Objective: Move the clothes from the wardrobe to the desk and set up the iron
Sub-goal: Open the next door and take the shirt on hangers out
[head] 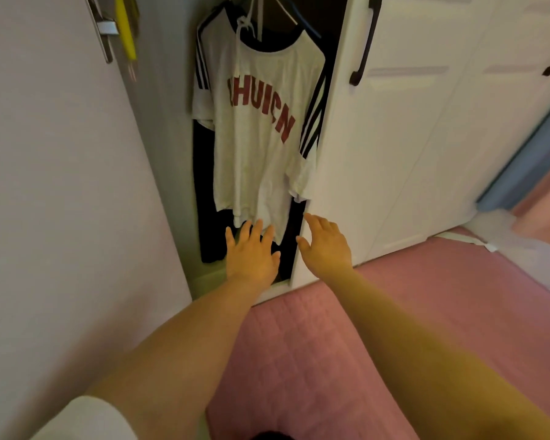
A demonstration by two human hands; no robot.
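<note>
Fingers point(258, 228) of the left hand point(251, 252) spread below the white T-shirt point(261, 128) hem; right hand point(326, 242), at three o'clock, splayed against the wardrobe door point(394, 138) edge.

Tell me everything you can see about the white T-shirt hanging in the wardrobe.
The white T-shirt hangs on a hanger in the open wardrobe, front facing out. Soft, slightly creased fabric, arched red lettering on the chest, dark collar trim, dark stripes down both sleeves. Dark clothing hangs behind it. The left hand, fingers spread, reaches its hem; contact is unclear.
</note>
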